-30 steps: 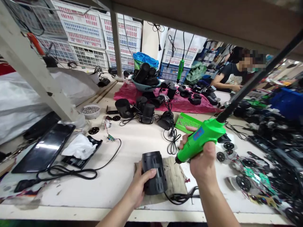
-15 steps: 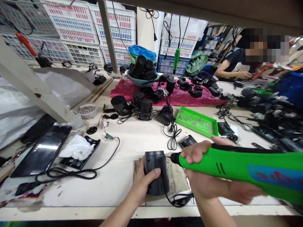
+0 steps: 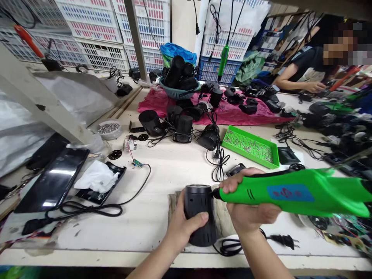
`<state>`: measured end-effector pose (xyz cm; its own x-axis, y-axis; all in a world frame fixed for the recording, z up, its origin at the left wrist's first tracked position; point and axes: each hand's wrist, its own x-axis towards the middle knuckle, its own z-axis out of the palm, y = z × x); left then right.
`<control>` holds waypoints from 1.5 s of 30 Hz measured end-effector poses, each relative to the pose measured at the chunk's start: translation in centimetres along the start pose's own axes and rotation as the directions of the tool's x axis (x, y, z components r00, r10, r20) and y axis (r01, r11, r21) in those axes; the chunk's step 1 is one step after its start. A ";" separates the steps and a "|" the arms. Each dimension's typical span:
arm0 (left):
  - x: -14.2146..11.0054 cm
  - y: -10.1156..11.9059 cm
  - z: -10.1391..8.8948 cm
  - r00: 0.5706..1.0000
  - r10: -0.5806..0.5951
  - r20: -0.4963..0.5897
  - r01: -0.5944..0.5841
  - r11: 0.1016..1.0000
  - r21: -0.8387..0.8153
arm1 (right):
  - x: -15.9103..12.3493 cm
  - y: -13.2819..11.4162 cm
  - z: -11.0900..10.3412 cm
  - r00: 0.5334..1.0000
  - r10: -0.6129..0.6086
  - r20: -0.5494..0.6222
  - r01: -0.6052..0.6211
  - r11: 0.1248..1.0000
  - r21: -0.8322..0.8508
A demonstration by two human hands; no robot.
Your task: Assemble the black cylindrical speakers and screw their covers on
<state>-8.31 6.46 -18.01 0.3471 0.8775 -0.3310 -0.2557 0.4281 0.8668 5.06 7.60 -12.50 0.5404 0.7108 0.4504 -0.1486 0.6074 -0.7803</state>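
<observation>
Pressing the nose of a green electric screwdriver (image 3: 290, 193) to a black slotted cylinder housing (image 3: 200, 219), the right hand (image 3: 250, 197) closes firmly round the tool's body, while the left hand (image 3: 186, 228) clamps the housing, its fingers (image 3: 200, 221) laid across the front. The housing stands upright on a worn beige cloth pad (image 3: 225, 217) at the bottom centre of the frame, near the front edge of the white workbench (image 3: 165, 174). The screwdriver's tip meets the housing's right side, but this view does not show whether it sits in a screw.

Just above the hands, a green tray of loose screws (image 3: 248, 145) lies near a black phone (image 3: 235, 169); a steel bowl of screws (image 3: 109, 130) sits further left. Several similar black housings (image 3: 183, 128) with trailing cords stand mid-frame, and more fill a blue-grey basket (image 3: 178, 93) on a crumpled pink cloth (image 3: 162, 102). Loose black discs (image 3: 114, 154) and a small green circuit board (image 3: 137, 163) lie unfitted at centre left, so some parts remain apart from any housing. Which housings are fully assembled cannot be told. At upper right, a co-worker's hand (image 3: 312, 87) works at a separate heap of parts.
</observation>
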 end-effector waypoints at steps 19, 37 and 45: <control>0.4 -0.3 0.0 1.000 0.003 -0.021 -0.002 0.997 0.075 | 0.3 -1.6 0.1 1.000 -0.015 -0.001 0.015 1.000 0.025; 0.7 0.2 0.0 0.999 0.024 0.042 -0.031 0.986 0.162 | -0.4 -1.7 5.1 0.993 0.016 0.114 -0.023 0.998 0.053; 0.9 0.2 -0.3 0.998 0.013 0.064 -0.022 0.990 0.143 | -0.2 -1.3 5.1 0.980 0.002 0.201 -0.006 1.000 0.021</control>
<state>-8.29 7.42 -18.23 0.4007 0.8675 -0.2947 -0.1322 0.3731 0.9183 0.89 8.53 -9.36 0.3623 0.7689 0.5268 -0.1694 0.6101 -0.7740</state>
